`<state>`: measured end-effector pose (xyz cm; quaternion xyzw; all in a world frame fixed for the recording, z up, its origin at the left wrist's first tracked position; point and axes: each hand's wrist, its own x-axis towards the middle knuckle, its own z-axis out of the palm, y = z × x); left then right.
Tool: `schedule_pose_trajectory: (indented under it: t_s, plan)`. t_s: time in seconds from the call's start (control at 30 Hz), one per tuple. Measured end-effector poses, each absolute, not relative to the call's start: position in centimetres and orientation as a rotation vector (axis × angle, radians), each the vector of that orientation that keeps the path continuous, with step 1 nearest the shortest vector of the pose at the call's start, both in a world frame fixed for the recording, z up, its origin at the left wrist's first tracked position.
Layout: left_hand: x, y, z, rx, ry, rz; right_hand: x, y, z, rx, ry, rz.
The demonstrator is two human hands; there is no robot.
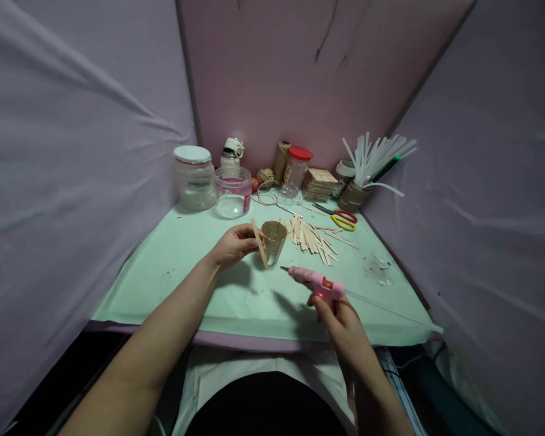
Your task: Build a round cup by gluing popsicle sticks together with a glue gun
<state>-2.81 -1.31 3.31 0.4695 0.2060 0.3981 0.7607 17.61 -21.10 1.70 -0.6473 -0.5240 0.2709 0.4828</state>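
Observation:
My left hand (pixel 234 244) is closed on a flat wooden stick (pixel 259 243), pressing it against the side of a brown paper cup (pixel 274 239) that it holds tilted just above the green table (pixel 172 266). My right hand (pixel 336 319) grips a pink hot glue gun (pixel 313 284). The gun's nozzle points left and sits a little below and right of the cup. A clear glue rod sticks out of the gun's back toward the right.
A pile of wooden sticks (pixel 311 235) lies just right of the cup, with red and yellow scissors (pixel 343 219) beyond. Jars (pixel 194 177), a clear tub (pixel 232 192), twine (pixel 266 177), stacked wood pieces (pixel 320 183) and a cup of glue rods (pixel 355 194) line the back. Cloth walls close in on both sides.

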Motion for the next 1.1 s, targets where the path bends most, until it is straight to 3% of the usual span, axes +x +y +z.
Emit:
schedule_pose_trajectory:
  t_s: [0.23, 0.4, 0.5, 0.67, 0.77, 0.83, 1.0, 1.1]
  plan:
    - [-2.9, -1.2, 3.1, 1.038, 0.439, 0.854, 26.4, -17.4, -0.4, -1.384, -0.406, 0.651]
    - [-2.7, -1.4, 3.2, 1.040, 0.455, 0.832, 31.1, -16.2, -0.7, -1.402, -0.313, 0.671]
    - [-2.6, -1.7, 3.4, 1.067, 0.461, 0.808, 31.9, -17.2, -0.6, -1.673, -0.435, 0.645]
    - [-2.3, -2.0, 3.6, 1.115, 0.442, 0.760, 32.5, -18.7, 0.6, -2.409, -0.775, 0.284]
    - [-2.1, -2.2, 3.5, 1.137, 0.436, 0.734, 31.7, -18.9, 1.8, -2.609, -0.877, 0.171]
    - [-1.9, -2.3, 3.4, 1.180, 0.428, 0.702, 29.9, -18.8, 2.9, -2.523, -0.955, 0.087]
    - [-1.2, -3.0, 3.1, 1.377, 0.423, 0.602, 21.4, -17.4, 6.6, -1.769, -1.404, 0.126]
    - [-0.8, -3.5, 2.8, 1.514, 0.432, 0.545, 16.7, -16.1, 8.1, -1.608, -1.640, 0.049]
